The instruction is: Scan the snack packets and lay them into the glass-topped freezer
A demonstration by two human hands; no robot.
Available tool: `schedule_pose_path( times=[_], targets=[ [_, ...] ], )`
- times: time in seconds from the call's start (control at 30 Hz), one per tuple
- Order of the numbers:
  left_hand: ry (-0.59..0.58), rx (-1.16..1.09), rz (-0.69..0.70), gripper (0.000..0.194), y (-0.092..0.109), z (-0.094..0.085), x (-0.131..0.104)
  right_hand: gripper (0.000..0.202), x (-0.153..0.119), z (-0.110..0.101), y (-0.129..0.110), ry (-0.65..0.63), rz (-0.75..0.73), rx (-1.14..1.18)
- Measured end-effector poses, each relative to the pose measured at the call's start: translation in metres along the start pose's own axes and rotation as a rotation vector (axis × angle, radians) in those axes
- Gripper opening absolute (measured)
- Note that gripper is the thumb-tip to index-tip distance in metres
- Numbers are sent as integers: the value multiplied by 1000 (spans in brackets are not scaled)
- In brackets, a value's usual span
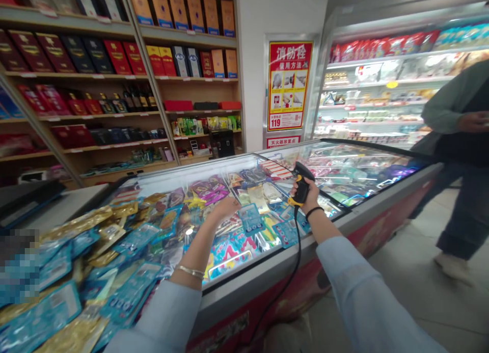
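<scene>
My right hand is wrapped round a black and yellow barcode scanner, whose cable hangs down over the freezer's front edge. My left hand is over the glass top of the freezer, beside a blue packet; its fingers are blurred and I cannot make out whether they touch or hold anything. Another blue packet lies on the glass below the scanner, and a pale packet lies between my hands. Many blue packets and gold packets are heaped at the left.
The chest freezer stretches away to the right. A person stands at its far right side. Shelves of boxes stand behind, with a lit fridge at the back right. A dark device sits at the left.
</scene>
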State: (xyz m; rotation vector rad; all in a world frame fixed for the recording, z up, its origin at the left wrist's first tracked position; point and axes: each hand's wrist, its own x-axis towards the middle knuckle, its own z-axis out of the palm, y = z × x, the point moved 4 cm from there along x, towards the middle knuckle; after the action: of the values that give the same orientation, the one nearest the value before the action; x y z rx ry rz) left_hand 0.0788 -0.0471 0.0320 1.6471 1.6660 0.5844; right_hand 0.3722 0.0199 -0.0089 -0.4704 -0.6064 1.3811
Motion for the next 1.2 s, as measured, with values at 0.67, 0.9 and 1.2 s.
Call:
schedule_pose_path(
  times=[0.67, 0.9, 1.2],
  targets=[
    [834, 150, 262, 32, 44, -70, 12, 27, -32, 37, 15, -669, 366, -290],
    [764, 79, 356, 31, 39, -58, 19, 30, -30, 35, 21, -647, 367, -432],
    [781, 179, 262, 35, 40, -54, 20, 32, -34, 38, 15, -612, 362, -398]
  ],
)
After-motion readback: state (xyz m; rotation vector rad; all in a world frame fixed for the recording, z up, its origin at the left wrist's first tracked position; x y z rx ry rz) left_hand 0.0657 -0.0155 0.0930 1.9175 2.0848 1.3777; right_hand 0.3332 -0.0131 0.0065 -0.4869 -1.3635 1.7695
